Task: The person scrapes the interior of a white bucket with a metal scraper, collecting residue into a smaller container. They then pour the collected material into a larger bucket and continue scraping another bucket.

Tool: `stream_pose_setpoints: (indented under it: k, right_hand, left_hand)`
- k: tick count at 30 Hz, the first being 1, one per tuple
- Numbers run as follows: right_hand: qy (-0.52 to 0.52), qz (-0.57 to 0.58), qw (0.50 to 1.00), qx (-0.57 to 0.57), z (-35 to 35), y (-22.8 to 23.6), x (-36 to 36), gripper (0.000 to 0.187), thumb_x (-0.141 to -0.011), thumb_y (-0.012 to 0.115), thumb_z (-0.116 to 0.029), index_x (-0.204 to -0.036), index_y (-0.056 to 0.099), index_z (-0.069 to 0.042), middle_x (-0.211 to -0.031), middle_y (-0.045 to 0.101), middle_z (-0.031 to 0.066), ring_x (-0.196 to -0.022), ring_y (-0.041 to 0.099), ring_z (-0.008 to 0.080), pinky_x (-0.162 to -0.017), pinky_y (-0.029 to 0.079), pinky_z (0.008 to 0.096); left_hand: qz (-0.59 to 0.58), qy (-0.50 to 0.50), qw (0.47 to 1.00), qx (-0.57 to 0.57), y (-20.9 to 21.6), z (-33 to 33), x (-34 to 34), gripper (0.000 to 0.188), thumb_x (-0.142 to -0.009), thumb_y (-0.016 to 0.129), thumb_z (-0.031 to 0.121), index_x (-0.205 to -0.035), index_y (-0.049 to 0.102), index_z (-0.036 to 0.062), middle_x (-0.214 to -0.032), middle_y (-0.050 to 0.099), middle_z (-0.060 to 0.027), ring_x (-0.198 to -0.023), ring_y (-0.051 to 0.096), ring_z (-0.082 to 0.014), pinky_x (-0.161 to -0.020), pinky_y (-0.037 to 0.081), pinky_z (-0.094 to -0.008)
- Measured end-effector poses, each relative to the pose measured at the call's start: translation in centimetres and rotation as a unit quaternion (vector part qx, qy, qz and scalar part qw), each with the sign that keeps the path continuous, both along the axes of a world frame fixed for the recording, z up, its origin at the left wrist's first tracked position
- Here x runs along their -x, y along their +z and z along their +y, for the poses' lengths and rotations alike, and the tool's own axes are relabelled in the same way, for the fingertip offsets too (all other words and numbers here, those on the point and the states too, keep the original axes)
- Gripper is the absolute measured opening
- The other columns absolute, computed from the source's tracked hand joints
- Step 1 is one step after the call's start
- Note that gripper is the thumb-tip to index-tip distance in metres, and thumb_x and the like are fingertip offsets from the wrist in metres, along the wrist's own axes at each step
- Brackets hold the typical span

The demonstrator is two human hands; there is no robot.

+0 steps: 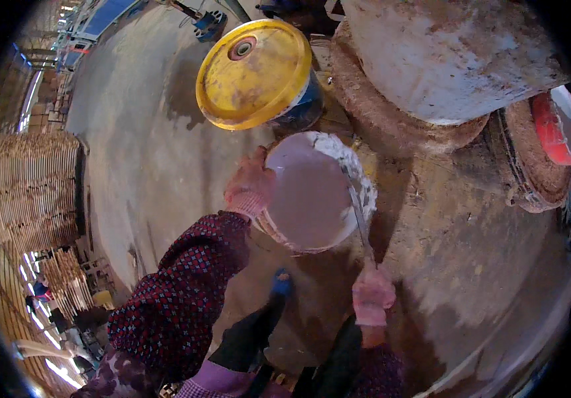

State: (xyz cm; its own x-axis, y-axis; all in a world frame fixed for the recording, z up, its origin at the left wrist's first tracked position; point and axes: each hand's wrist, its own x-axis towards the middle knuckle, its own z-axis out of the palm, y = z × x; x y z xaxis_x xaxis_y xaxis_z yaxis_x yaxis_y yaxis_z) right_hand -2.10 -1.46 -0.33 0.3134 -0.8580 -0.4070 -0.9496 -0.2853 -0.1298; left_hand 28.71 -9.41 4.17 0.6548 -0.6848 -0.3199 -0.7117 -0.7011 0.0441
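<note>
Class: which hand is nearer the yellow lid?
Left. The left hand is just below the yellow lid in the picture, against the bucket; the right hand is farther down and rightward, holding a tool.

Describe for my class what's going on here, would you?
One person's left hand is at the left rim of a bucket of pinkish-grey stuff. The right hand holds a long, thin tool, its far end by the white-crusted inner edge. Beyond stands another bucket, topped with a yellow lid.
</note>
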Motion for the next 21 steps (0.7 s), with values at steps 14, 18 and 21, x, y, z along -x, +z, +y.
stream_pose_setpoints:
  k: [14,18,21]
  right_hand:
    - [-0.399,-0.230,0.827,-0.322,1.3,2.6,3.8,0.025,-0.092,0.054,-0.023,-0.105,0.064,-0.005,-0.083,0.066,0.0183,-0.078,0.065,0.0351,-0.068,0.050,0.0448]
    - [-0.286,-0.168,0.942,-0.054,-0.3,-2.5,1.7,0.029,-0.093,0.054,-0.032,-0.102,0.064,-0.006,-0.087,0.066,0.0183,-0.082,0.063,0.0394,-0.070,0.050,0.0470]
    - [-0.237,-0.239,0.939,-0.077,-5.0,-5.3,3.2,0.034,-0.093,0.053,-0.038,-0.103,0.065,-0.008,-0.091,0.066,0.0183,-0.086,0.062,0.0406,-0.071,0.050,0.0488]
  left_hand:
    - [0.122,-0.009,0.992,0.019,-0.4,-3.6,-0.1,0.048,-0.083,0.046,0.023,-0.128,0.053,0.0085,-0.120,0.059,-0.0260,-0.114,0.055,-0.0400,-0.097,0.043,-0.0455]
    - [0.120,0.017,0.993,0.011,-0.7,-5.8,0.2,0.047,-0.081,0.046,0.021,-0.127,0.054,0.0089,-0.118,0.059,-0.0254,-0.113,0.056,-0.0386,-0.096,0.044,-0.0448]
    - [-0.091,-0.177,0.967,-0.162,-6.9,-4.8,-5.3,0.047,-0.081,0.047,0.022,-0.125,0.055,0.0082,-0.119,0.059,-0.0245,-0.112,0.057,-0.0368,-0.093,0.045,-0.0437]
